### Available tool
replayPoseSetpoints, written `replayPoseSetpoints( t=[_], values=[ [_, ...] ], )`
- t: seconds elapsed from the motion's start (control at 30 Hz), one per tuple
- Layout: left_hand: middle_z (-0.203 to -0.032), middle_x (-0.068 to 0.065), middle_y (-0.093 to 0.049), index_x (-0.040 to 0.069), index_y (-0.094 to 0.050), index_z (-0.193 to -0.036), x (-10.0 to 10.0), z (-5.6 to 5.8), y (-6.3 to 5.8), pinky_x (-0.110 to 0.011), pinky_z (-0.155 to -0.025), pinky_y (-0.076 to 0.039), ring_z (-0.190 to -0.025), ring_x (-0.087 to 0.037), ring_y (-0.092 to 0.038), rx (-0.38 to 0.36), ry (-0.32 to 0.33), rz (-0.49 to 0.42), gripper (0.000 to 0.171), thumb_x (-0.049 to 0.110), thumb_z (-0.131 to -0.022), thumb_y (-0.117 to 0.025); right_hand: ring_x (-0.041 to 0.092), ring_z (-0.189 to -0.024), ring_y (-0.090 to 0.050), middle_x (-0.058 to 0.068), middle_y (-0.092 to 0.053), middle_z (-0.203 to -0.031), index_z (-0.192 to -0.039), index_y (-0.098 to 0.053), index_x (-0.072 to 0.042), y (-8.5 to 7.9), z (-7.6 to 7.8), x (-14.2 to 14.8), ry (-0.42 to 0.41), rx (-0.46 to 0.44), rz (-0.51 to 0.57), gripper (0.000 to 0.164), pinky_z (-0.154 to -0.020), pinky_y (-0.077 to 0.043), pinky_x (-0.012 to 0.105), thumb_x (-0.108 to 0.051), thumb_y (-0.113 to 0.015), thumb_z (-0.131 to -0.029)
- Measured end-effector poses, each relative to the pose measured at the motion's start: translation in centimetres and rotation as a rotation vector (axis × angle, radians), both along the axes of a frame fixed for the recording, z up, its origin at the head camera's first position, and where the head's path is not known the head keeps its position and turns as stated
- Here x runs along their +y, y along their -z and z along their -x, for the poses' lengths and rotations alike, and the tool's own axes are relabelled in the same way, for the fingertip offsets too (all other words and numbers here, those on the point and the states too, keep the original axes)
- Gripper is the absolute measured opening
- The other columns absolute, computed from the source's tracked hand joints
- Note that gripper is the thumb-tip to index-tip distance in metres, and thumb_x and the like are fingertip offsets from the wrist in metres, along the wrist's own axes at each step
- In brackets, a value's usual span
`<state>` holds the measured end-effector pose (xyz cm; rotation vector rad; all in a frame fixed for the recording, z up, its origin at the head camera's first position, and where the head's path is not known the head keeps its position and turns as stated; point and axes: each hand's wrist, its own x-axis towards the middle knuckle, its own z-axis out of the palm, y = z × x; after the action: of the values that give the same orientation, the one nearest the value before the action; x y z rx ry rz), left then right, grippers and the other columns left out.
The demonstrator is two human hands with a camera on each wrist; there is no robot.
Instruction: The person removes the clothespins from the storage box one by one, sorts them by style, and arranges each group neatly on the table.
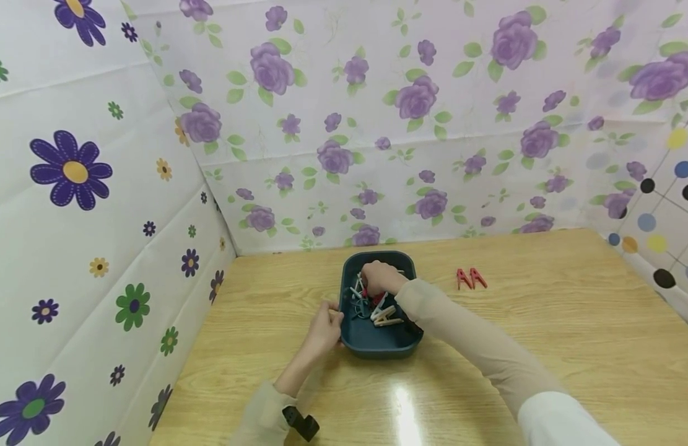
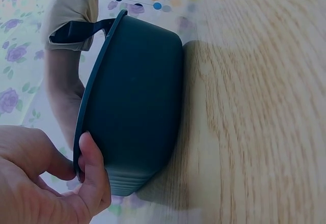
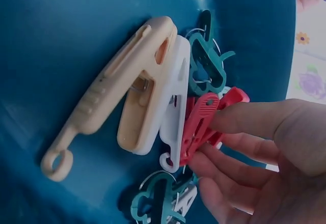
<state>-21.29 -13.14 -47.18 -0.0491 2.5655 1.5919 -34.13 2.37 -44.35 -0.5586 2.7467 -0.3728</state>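
A dark teal plastic basin (image 1: 377, 354) stands on the table with clothespins inside. My left hand (image 1: 324, 326) pinches its rim at the left side, thumb and fingers on either side of the edge (image 2: 80, 127). Reaching down inside, my right hand (image 3: 260, 158) pinches a red clothespin (image 3: 199, 119) between thumb and fingers. Beside it lie a white clothespin (image 3: 176, 96) and a large beige clothespin (image 3: 102, 91). Teal clothespins lie above (image 3: 208, 63) and below (image 3: 160, 198) in the right wrist view. The right fingertips are partly hidden behind the red plastic.
Two red clothespins (image 1: 470, 278) lie on the wooden table (image 1: 522, 328) to the right of the basin. Flower-printed cloth (image 1: 332, 130) hangs behind the table's back edge, and another patterned sheet (image 1: 87, 248) borders the left side.
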Motion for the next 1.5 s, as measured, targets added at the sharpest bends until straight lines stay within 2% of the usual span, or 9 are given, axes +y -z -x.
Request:
replayPoseSetpoints(
  t=[0.1, 0.17, 0.37, 0.63, 0.93, 1.17, 1.37, 1.5],
  values=[
    [-0.097, -0.027, -0.059, -0.004, -0.04, -0.126, 0.1, 0.0, 0.0, -0.042, -0.056, -0.058, -0.054, -0.015, -0.052, 0.002, 0.006, -0.006, 0.025, 0.006, -0.103, -0.041, 0.021, -0.071, -0.058, 0.004, -0.064, -0.084, -0.085, -0.07, -0.013, -0.2, 0.0, 0.2, 0.001, 0.002, 0.014, 0.007, -0.07, -0.054, 0.042, -0.006, -0.07, -0.084],
    [-0.096, -0.026, -0.059, -0.004, -0.04, -0.125, 0.1, 0.0, -0.1, -0.042, -0.056, -0.058, -0.055, -0.015, -0.053, 0.001, 0.009, -0.006, 0.025, 0.006, -0.103, -0.041, 0.02, -0.073, -0.059, 0.004, -0.065, -0.087, -0.089, -0.071, -0.013, -0.4, 0.0, 0.4, -0.011, 0.014, 0.021, 0.006, -0.062, -0.049, 0.035, -0.009, -0.07, -0.085],
    [-0.092, -0.024, -0.06, -0.004, -0.041, -0.125, 0.0, 0.1, -0.1, -0.042, -0.056, -0.058, -0.053, -0.015, -0.054, 0.009, 0.009, 0.007, 0.024, 0.006, -0.103, -0.042, 0.021, -0.08, -0.062, 0.007, -0.067, -0.1, -0.1, -0.069, -0.014, -1.1, 0.3, 1.3, -0.046, 0.071, 0.025, 0.012, -0.07, -0.054, 0.039, -0.017, -0.07, -0.088],
    [-0.095, -0.026, -0.059, -0.004, -0.04, -0.126, 0.0, 0.0, -0.1, -0.04, -0.056, -0.058, -0.054, -0.015, -0.054, -0.004, 0.011, 0.013, 0.026, 0.006, -0.103, -0.041, 0.018, -0.075, -0.058, 0.006, -0.067, -0.094, -0.096, -0.069, -0.013, -2.1, 0.2, 2.8, -0.087, 0.107, 0.046, 0.009, -0.067, -0.05, 0.034, -0.02, -0.066, -0.091],
    [-0.099, -0.026, -0.06, -0.004, -0.04, -0.126, 0.1, -0.1, -0.2, -0.041, -0.056, -0.058, -0.055, -0.014, -0.053, -0.008, -0.002, 0.012, 0.025, 0.006, -0.103, -0.041, 0.019, -0.081, -0.059, 0.01, -0.068, -0.1, -0.099, -0.069, -0.008, -3.1, -0.3, 4.1, -0.108, 0.137, 0.104, 0.014, -0.077, -0.053, 0.037, -0.018, -0.068, -0.089],
    [-0.1, -0.026, -0.059, -0.004, -0.039, -0.127, 0.2, -0.1, -0.4, -0.04, -0.056, -0.058, -0.056, -0.014, -0.054, -0.014, 0.002, 0.009, 0.026, 0.006, -0.103, -0.04, 0.016, -0.071, -0.058, 0.009, -0.068, -0.092, -0.096, -0.068, -0.006, -3.5, -0.3, 5.4, -0.106, 0.134, 0.182, 0.012, -0.065, -0.05, 0.029, -0.016, -0.068, -0.088],
    [-0.101, -0.026, -0.059, -0.004, -0.039, -0.126, 0.2, -0.1, -0.3, -0.039, -0.056, -0.058, -0.056, -0.014, -0.054, -0.02, 0.0, -0.002, 0.025, 0.006, -0.104, -0.039, 0.02, -0.082, -0.063, 0.013, -0.069, -0.097, -0.097, -0.068, -0.004, -3.3, -0.2, 6.5, -0.104, 0.155, 0.233, 0.014, -0.075, -0.055, 0.036, -0.016, -0.068, -0.088],
    [-0.099, -0.026, -0.059, -0.003, -0.039, -0.126, 0.2, -0.1, -0.3, -0.039, -0.056, -0.058, -0.055, -0.014, -0.053, -0.014, 0.001, 0.005, 0.025, 0.007, -0.103, -0.04, 0.022, -0.085, -0.065, 0.014, -0.07, -0.098, -0.097, -0.067, -0.004, -3.3, -0.2, 7.2, -0.083, 0.15, 0.244, 0.015, -0.075, -0.056, 0.036, -0.016, -0.068, -0.089]
  ],
)
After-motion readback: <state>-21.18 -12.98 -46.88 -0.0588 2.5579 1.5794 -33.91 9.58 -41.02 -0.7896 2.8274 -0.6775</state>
